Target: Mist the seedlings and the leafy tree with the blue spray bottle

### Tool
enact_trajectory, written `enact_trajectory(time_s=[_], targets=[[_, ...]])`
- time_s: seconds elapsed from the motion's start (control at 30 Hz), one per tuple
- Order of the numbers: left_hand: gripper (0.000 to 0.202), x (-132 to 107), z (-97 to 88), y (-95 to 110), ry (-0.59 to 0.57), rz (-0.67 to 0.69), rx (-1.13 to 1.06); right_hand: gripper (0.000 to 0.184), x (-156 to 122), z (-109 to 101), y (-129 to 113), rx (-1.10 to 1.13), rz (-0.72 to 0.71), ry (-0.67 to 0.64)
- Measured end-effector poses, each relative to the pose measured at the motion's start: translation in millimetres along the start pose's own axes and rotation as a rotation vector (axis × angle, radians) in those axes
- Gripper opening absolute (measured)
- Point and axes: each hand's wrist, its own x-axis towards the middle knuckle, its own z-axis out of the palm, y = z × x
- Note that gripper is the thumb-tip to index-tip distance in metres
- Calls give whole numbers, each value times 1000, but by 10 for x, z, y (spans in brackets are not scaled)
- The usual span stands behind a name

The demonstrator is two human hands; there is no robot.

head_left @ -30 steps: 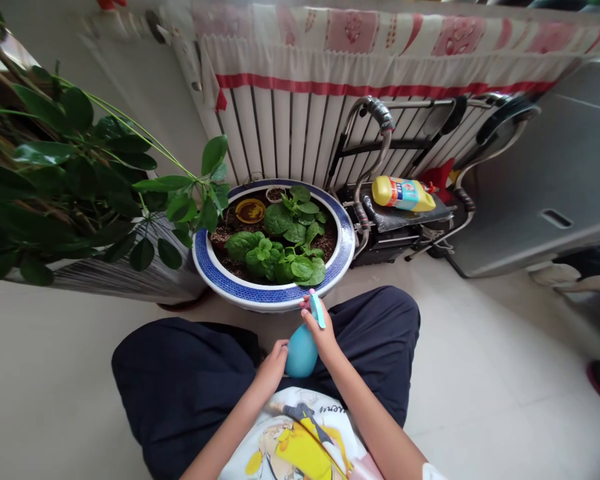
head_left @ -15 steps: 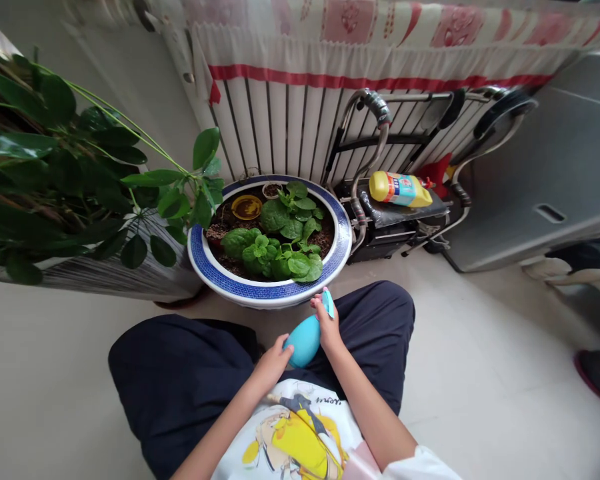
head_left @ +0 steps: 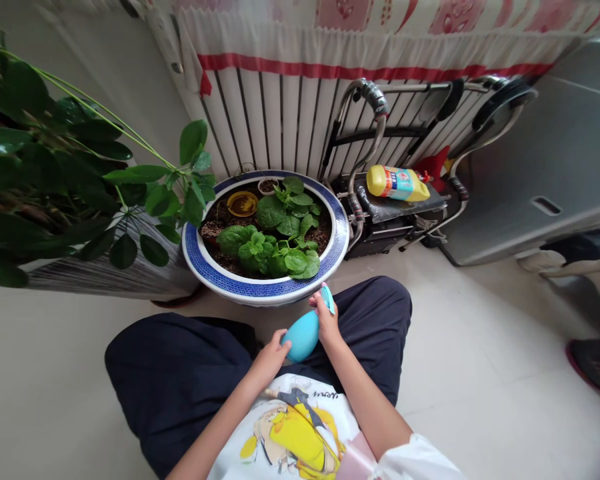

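Tilted turquoise spray bottle [head_left: 303,335], hand-held

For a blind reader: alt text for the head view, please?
Two hands hold a blue spray bottle above a lap: the right hand at its nozzle end, the left hand on its body. Ahead stands a blue-rimmed planter of leafy greens; a yellow bottle lies on a cart beside it.

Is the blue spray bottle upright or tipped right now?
Tipped. The spray bottle leans nozzle end toward the planter, right hand at its head, left hand cupping its round base.
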Motion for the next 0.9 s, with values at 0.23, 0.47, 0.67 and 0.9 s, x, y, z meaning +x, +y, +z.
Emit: enact_trajectory(time_s=[0.23,0.47,0.67,0.9], targets=[[61,-8,-18,71,-1,34,-33,65,101,-18,28,45,3,32],[74,113,108,15,1,102,-216,65,252,-102,-31,104,-14,41],[81,252,237,-7,62,188,-311,66,419,-145,-96,186,-35,18],[78,303,265,5,65,225,-338,72,444,-138,-174,284,-44,17]])
